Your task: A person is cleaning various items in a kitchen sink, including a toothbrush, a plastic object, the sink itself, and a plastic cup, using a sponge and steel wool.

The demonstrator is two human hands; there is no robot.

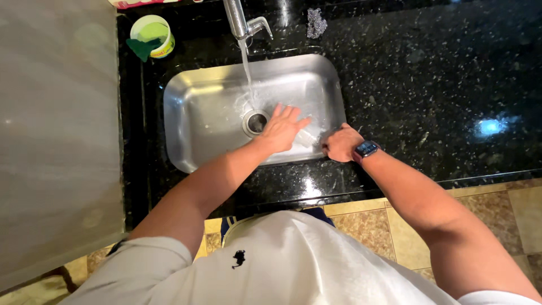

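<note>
Head view, looking straight down at a steel sink (pixel 203 107) set in a black speckled stone bench (pixel 429 85). Tap (pixel 240 20) is running; the water stream (pixel 247 70) falls just beside the drain (pixel 256 122). Left hand (pixel 280 129) lies inside the basin, fingers spread and flat, palm down, next to the drain and partly over a clear glass (pixel 307 137) lying on its side on the sink floor. Right hand (pixel 340 144) is curled closed at the right front rim of the sink, gripping the other end of the glass; exact contact is blurred by water and glare. A dark smartwatch (pixel 366 149) sits on the right wrist. At the back left of the bench stands a round green tub (pixel 152 34) with a dark green scrub pad (pixel 141 48) resting on it. A crumpled scouring wad (pixel 316 24) lies behind the sink, right of the tap.
</note>
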